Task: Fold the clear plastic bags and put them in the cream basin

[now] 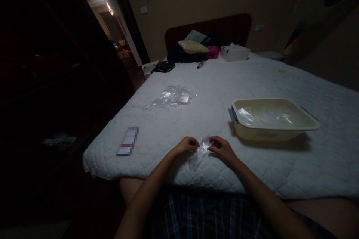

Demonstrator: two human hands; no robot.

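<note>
Near the front edge of the bed, a crumpled clear plastic bag (199,153) lies between my two hands. My left hand (187,145) pinches its left side, fingers curled. On the other side my right hand (222,148) grips the bag's upper right part between thumb and fingers. To the right stands a cream plastic basin (269,133) with grey handles, holding several clear plastic pieces (269,118). A loose pile of clear plastic bags (175,96) lies farther back, left of centre.
A blurred-out phone-like object (128,142) rests at the left on the white quilted bed (207,115). At the far end are a pillow (193,47), dark clothes, a pink roll (213,52) and a white box (235,53).
</note>
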